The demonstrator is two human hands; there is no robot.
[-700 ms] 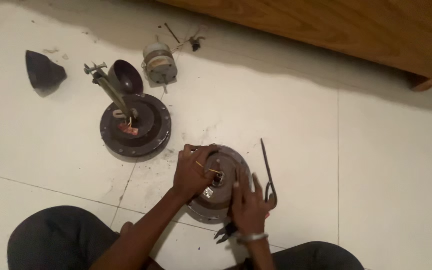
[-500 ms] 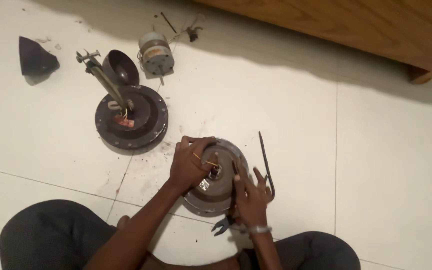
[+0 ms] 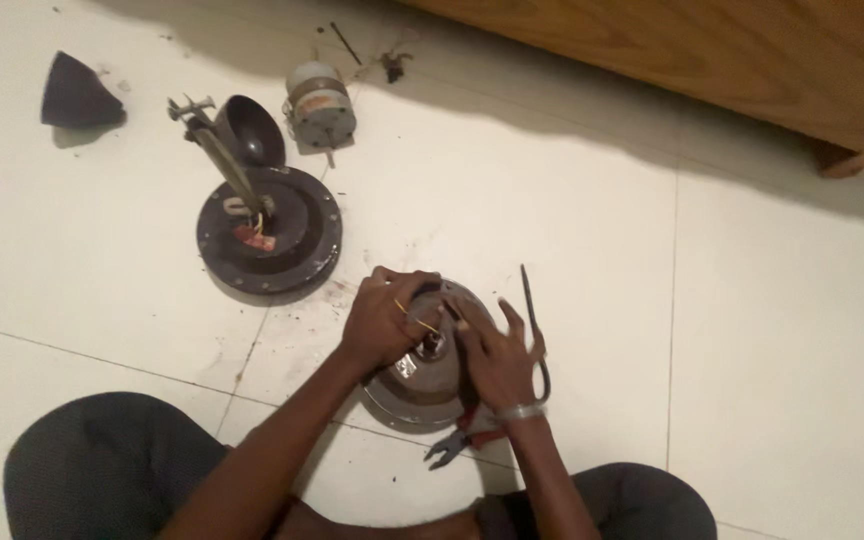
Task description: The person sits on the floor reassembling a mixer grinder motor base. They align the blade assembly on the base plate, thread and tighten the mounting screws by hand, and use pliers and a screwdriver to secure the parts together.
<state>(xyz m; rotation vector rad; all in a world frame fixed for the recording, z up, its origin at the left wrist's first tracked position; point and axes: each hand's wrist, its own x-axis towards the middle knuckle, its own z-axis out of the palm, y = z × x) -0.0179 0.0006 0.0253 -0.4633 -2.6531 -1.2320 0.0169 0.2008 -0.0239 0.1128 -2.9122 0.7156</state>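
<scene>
Both hands have shifted slightly on the round metal motor housing (image 3: 422,385), which lies on the white tile floor (image 3: 772,330) between the person's knees. Red-handled pliers (image 3: 462,440) lie just beside it. Left hand (image 3: 387,318) grasps the housing's upper edge, fingers curled over thin wires (image 3: 417,318). Right hand (image 3: 497,355) rests spread on the top, not clenched. Farther off sit a dark disc with an upright rod (image 3: 267,235), a small cylindrical motor part (image 3: 320,105) and a black cone (image 3: 74,95).

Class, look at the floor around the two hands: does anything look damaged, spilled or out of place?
Yes. Dark specks and smudges soil the white floor between the two round motor parts. The far one has its rod leaning aslant, with loose wires at its base.
</scene>
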